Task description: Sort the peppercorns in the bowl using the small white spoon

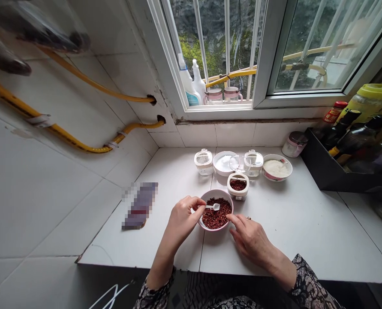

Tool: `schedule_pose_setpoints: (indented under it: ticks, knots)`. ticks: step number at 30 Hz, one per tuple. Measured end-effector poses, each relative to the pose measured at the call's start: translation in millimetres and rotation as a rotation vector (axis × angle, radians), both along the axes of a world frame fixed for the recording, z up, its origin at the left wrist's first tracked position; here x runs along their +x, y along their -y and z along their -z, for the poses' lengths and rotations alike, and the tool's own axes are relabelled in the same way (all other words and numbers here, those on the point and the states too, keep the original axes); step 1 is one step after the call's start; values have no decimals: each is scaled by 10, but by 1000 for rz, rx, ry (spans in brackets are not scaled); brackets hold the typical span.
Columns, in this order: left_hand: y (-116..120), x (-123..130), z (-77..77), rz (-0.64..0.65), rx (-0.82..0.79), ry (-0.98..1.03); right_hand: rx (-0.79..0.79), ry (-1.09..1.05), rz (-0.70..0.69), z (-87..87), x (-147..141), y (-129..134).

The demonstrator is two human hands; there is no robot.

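A pink-rimmed bowl (216,229) on the white counter holds dark red grains (217,216). My left hand (184,216) is closed on the handle of a small white spoon (215,207), whose scoop lies over the grains and looks empty. At the bowl's right edge, my right hand (249,236) touches the rim with a fingertip; its fingers are loosely bent and nothing shows in them. Just behind the bowl stands a clear container (238,194) with a cream rim, partly filled with similar red grains.
Behind are two clear containers (204,163) (254,162), a bowl of white powder (226,163) and a patterned bowl (277,168) with pale contents. A black box (329,171) of bottles stands right. A pixelated flat object (141,206) lies left.
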State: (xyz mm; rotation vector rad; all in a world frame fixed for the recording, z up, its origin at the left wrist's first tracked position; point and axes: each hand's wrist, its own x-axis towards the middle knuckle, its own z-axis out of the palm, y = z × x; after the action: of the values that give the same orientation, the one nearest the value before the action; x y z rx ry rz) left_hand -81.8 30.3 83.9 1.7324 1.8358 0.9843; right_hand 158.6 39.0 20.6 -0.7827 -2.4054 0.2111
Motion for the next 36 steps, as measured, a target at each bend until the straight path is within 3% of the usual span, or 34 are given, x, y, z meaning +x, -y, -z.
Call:
schedule_pose_setpoints:
  ticks: [6,21,30,36]
  knots:
    - [-67,136,112,-23,-49,143,17,0,7,-20,-5,-6]
    - [-13,6,159,-67,-66,315,-6,2,-1,-17,8,3]
    - [-109,3,56,-84,-24,436,16,11,8,-18,-1,3]
    - [-303,168,-92,-81,171,329,-11,4,3,-15,1,-3]
